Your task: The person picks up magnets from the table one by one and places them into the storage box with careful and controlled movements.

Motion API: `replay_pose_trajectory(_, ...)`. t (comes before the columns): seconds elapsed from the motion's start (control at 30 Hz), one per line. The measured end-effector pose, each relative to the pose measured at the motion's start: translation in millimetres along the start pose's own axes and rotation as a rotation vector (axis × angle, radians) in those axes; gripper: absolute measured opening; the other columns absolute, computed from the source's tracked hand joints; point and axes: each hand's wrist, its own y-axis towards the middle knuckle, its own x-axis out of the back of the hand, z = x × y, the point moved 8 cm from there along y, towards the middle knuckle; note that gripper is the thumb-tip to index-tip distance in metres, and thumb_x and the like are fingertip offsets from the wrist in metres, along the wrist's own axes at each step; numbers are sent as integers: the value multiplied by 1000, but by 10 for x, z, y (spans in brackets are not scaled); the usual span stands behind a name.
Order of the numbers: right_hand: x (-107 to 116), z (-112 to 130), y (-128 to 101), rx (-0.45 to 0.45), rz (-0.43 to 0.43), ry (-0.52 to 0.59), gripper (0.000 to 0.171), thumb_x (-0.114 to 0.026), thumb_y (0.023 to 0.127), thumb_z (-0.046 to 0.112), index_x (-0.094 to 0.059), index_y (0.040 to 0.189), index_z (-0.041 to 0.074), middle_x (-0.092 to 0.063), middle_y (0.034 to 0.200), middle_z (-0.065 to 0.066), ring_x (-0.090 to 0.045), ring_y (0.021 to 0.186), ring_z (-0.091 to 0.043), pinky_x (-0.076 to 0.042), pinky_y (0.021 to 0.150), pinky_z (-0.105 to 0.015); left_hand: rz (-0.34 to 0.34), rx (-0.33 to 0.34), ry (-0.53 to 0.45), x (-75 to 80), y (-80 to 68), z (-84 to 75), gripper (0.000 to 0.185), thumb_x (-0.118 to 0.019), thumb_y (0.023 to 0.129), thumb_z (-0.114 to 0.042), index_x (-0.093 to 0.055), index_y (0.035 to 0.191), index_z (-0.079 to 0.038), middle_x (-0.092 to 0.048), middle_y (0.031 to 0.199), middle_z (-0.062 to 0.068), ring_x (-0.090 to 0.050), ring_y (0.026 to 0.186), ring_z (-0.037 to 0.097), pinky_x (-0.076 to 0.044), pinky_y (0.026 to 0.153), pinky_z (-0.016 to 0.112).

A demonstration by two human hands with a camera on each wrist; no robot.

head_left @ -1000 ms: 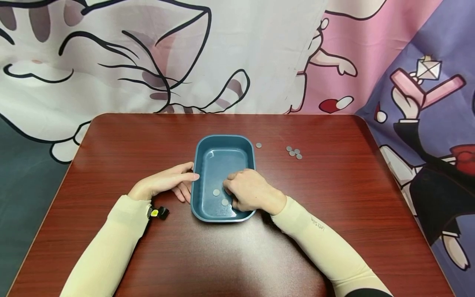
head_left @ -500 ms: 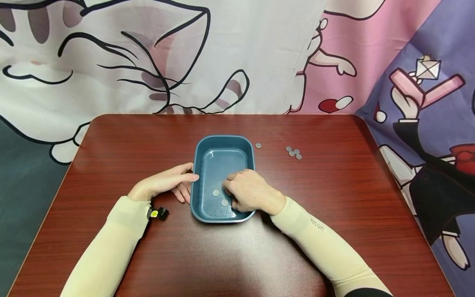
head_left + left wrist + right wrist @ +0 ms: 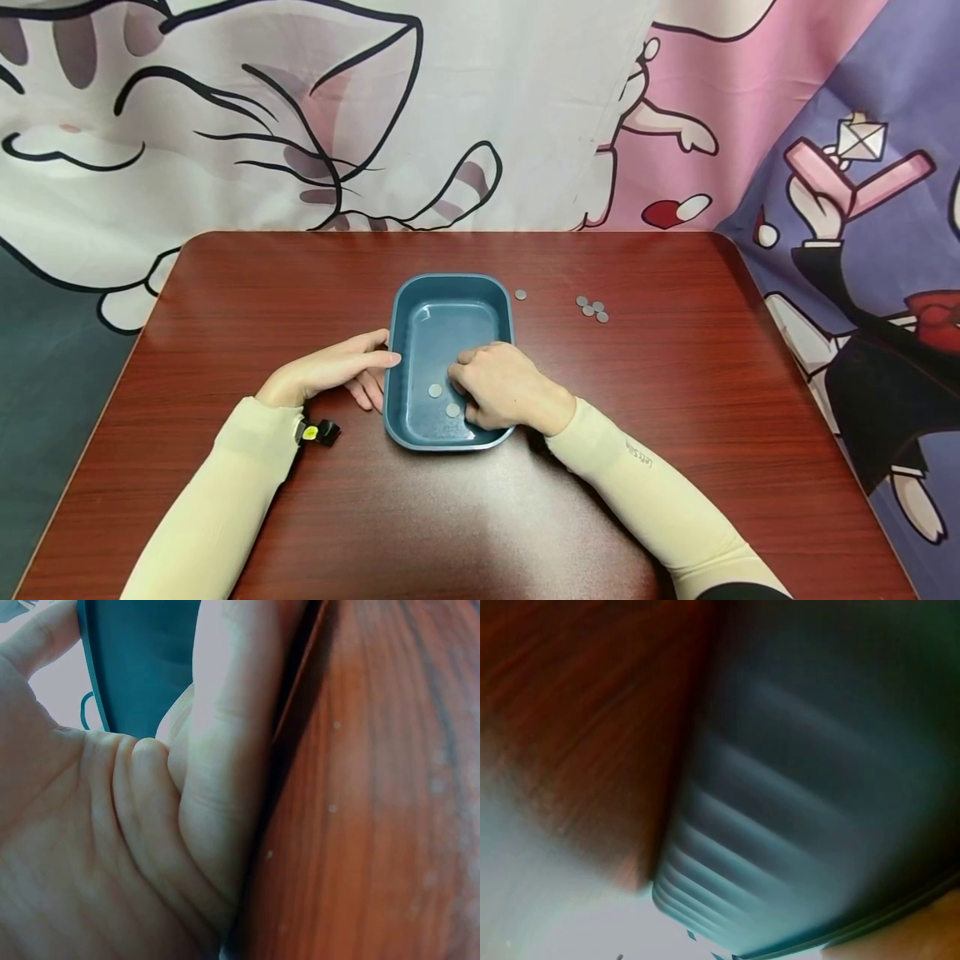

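A blue-grey rectangular box point(image 3: 457, 329) with rounded corners sits mid-table. My left hand point(image 3: 337, 367) holds its left side, thumb over the rim and fingers along the outer wall. In the left wrist view those fingers point(image 3: 229, 742) lie between the box point(image 3: 142, 660) and the table. My right hand point(image 3: 506, 387) reaches over the right rim into the box with curled fingers; the fingertips are hidden, and I cannot tell whether they pinch anything. Two small silver coin-like discs point(image 3: 435, 390) lie on the box floor, left of that hand. The right wrist view shows the ribbed outer wall point(image 3: 742, 855).
One more disc point(image 3: 521, 294) lies just outside the box's upper right corner. Several others form a cluster point(image 3: 588, 310) farther right on the reddish wooden table point(image 3: 675, 375). A cartoon-printed curtain point(image 3: 540, 108) hangs behind the table.
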Motion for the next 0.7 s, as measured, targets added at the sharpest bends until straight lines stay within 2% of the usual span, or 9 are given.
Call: replay_pose_trajectory(0.7, 10, -6, 8, 13, -8, 31, 18, -76, 77, 28, -60, 81, 21, -55, 76, 8, -62, 72, -13, -52, 72, -35, 7, -11, -5, 3, 4, 10, 47, -54, 107, -40, -40, 136, -6, -78, 94, 23, -78, 79, 37, -65, 69, 45)
